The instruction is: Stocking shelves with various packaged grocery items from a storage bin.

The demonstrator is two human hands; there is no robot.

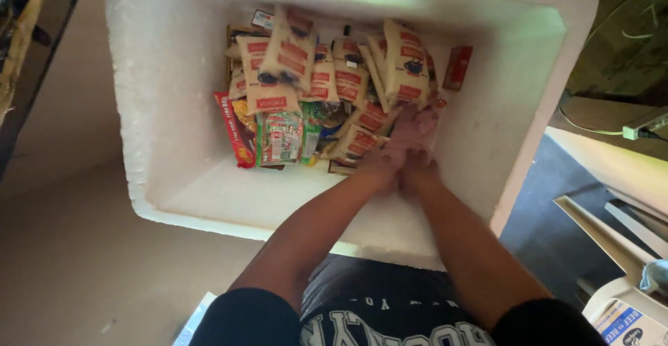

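Packets point(327, 85), cream with red labels, lie heaped in a deep white foam box point(174, 130), and both hands are down among them at the heap's right side. Nearest the camera is the person's dark printed shirt point(376, 318), and from it the two bare forearms run forward over the box's near wall and meet close together. The left hand point(407, 134) lies flat over the packets at the right edge of the heap, fingers stretched forward; its grip looks loose, pressing on the packets more than closing on one, though the blur keeps me from being sure. The right hand point(417, 169) sits just behind and touching it, tucked low; whether its grip is open or closed on anything I cannot tell. To the left of the hands, at the near edge of the heap, lie a green pack point(278, 137) and a red pack point(233, 127), the red one leaning against the others. Farther in, the cream packets stand and overlap in a crowded row toward the far wall, and a small red box point(458, 68) rests against the right wall, apart from the heap. The near part of the box floor is bare foam. As I judge it, the step in hand is settling or sorting the packets on the right side; a next move would call for a firm hold on one packet without dragging its neighbours, since they overlap tightly. Outside the box, pale furniture point(612, 221) shows at the right.
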